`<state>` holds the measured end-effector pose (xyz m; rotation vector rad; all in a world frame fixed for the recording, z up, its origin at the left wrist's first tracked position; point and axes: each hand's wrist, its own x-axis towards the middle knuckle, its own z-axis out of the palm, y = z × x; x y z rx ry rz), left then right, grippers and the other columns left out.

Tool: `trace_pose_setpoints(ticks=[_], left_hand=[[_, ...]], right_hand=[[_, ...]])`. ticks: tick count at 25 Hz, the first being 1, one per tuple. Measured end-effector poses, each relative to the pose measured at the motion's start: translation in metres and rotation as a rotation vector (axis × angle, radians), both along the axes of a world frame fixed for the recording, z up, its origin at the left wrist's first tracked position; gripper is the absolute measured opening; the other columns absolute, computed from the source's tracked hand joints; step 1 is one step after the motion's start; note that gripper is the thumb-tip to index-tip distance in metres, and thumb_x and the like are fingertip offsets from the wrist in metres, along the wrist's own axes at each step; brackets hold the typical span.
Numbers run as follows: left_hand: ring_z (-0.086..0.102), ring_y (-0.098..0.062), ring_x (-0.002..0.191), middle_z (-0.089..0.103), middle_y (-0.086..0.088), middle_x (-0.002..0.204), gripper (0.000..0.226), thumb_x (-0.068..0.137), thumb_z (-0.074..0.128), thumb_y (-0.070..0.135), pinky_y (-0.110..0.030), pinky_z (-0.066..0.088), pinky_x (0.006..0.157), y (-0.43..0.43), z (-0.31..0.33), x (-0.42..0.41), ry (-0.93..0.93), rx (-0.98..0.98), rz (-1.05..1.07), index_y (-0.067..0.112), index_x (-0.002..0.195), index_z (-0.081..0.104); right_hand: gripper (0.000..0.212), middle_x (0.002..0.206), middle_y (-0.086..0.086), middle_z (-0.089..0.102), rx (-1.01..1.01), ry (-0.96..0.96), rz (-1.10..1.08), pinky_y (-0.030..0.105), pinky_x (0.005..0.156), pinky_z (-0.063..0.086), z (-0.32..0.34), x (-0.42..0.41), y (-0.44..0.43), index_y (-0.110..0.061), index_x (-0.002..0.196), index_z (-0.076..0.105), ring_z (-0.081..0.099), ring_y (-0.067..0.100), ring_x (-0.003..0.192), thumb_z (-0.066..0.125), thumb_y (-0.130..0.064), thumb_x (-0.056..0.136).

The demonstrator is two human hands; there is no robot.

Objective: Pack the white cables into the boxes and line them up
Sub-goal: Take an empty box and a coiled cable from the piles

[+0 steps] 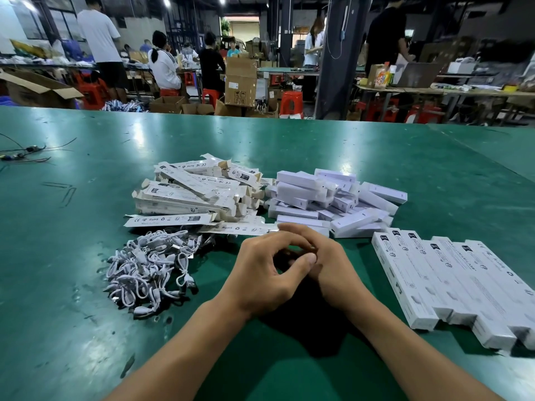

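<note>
A tangle of short white cables (150, 267) lies on the green table, left of my hands. Behind it sits a heap of flat, open white boxes (194, 195) with printed labels. A second heap of white inner boxes (327, 198) lies to the right of that. Several closed boxes (451, 285) lie side by side in a row at the right. My left hand (260, 276) and my right hand (330, 267) rest together on the table in the middle, fingers loosely curled and touching each other. Neither hand holds anything I can see.
The green table (289, 146) stretches far ahead. Some dark wires (23, 153) lie at its far left. Beyond the table, people work at other benches among cardboard cartons (240, 82) and red stools (291, 104).
</note>
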<state>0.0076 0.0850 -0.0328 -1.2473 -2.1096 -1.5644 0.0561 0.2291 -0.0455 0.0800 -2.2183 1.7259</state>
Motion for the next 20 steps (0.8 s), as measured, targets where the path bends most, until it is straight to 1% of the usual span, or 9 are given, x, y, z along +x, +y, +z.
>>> trace_pose_setpoints(ticks=[2, 4, 6, 8, 11, 13, 16, 19, 20], left_hand=[[0.07, -0.006, 0.087, 0.074, 0.006, 0.097, 0.013, 0.084, 0.073, 0.015, -0.023, 0.056, 0.079, 0.001, -0.001, -0.001, 0.049, 0.062, 0.059, 0.011, 0.096, 0.076], [0.068, -0.006, 0.089, 0.072, 0.007, 0.096, 0.013, 0.088, 0.069, 0.018, -0.025, 0.056, 0.079, 0.0, -0.001, -0.005, 0.073, 0.094, 0.165, 0.011, 0.098, 0.074], [0.066, -0.006, 0.085, 0.07, 0.008, 0.092, 0.011, 0.091, 0.067, 0.02, -0.025, 0.055, 0.075, -0.002, -0.002, -0.012, 0.016, 0.107, 0.256, 0.013, 0.096, 0.073], [0.065, -0.006, 0.079, 0.07, 0.01, 0.086, 0.009, 0.095, 0.067, 0.022, -0.026, 0.054, 0.071, -0.005, -0.003, -0.018, -0.107, 0.047, 0.28, 0.017, 0.094, 0.073], [0.072, -0.011, 0.083, 0.076, 0.005, 0.085, 0.022, 0.09, 0.066, 0.045, -0.032, 0.059, 0.077, -0.007, -0.003, -0.024, -0.395, -0.021, 0.151, 0.025, 0.096, 0.073], [0.074, -0.018, 0.091, 0.078, -0.002, 0.094, 0.042, 0.077, 0.068, 0.058, -0.028, 0.06, 0.076, -0.007, 0.001, -0.025, -0.657, 0.111, 0.033, 0.021, 0.096, 0.074], [0.075, -0.027, 0.092, 0.077, -0.014, 0.099, 0.033, 0.073, 0.078, 0.045, -0.033, 0.061, 0.077, -0.008, 0.008, -0.027, -0.949, 0.376, -0.12, 0.016, 0.091, 0.078], [0.067, -0.038, 0.111, 0.069, -0.022, 0.12, 0.059, 0.071, 0.08, 0.028, -0.049, 0.054, 0.098, -0.008, 0.012, -0.027, -1.101, 0.544, -0.198, 0.004, 0.123, 0.066], [0.066, -0.04, 0.112, 0.068, -0.023, 0.123, 0.063, 0.073, 0.078, 0.026, -0.05, 0.054, 0.099, -0.008, 0.013, -0.027, -1.124, 0.567, -0.21, 0.001, 0.128, 0.061]], right_hand=[[0.046, 0.108, -0.002, 0.077, -0.116, -0.035, -0.093, 0.029, 0.088, 0.058, 0.002, -0.005, 0.005, -0.027, 0.121, 0.07, 0.074, 0.013, 0.099, 0.07, -0.001, 0.082], [0.026, 0.09, -0.005, 0.077, -0.242, 0.034, -0.24, 0.021, 0.069, 0.057, 0.005, -0.008, 0.012, -0.029, 0.105, 0.077, 0.072, 0.009, 0.075, 0.076, -0.019, 0.081], [0.017, 0.078, -0.004, 0.073, -0.415, 0.136, -0.402, 0.02, 0.057, 0.052, 0.008, -0.009, 0.021, -0.029, 0.098, 0.078, 0.063, 0.01, 0.057, 0.076, -0.024, 0.082], [0.017, 0.082, -0.002, 0.074, -0.593, 0.179, -0.471, 0.02, 0.053, 0.05, 0.012, -0.009, 0.027, -0.027, 0.096, 0.078, 0.059, 0.011, 0.052, 0.078, -0.025, 0.08], [0.025, 0.086, 0.001, 0.074, -0.695, 0.117, -0.335, 0.019, 0.052, 0.049, 0.015, -0.009, 0.02, -0.025, 0.093, 0.079, 0.057, 0.01, 0.053, 0.087, -0.026, 0.069], [0.03, 0.088, 0.002, 0.075, -0.676, 0.049, -0.187, 0.019, 0.052, 0.048, 0.015, -0.009, 0.009, -0.024, 0.093, 0.08, 0.057, 0.01, 0.055, 0.091, -0.028, 0.065], [0.03, 0.087, 0.002, 0.073, -0.596, -0.038, -0.058, 0.019, 0.055, 0.049, 0.012, -0.008, -0.002, -0.022, 0.097, 0.078, 0.056, 0.01, 0.056, 0.09, -0.024, 0.07], [0.032, 0.091, 0.002, 0.07, -0.577, -0.058, -0.016, 0.021, 0.056, 0.047, 0.014, -0.006, -0.005, -0.025, 0.102, 0.077, 0.054, 0.011, 0.057, 0.088, -0.024, 0.072], [0.039, 0.093, 0.003, 0.07, -0.566, -0.058, -0.015, 0.021, 0.057, 0.047, 0.014, -0.006, -0.005, -0.026, 0.108, 0.075, 0.053, 0.012, 0.057, 0.088, -0.026, 0.072]])
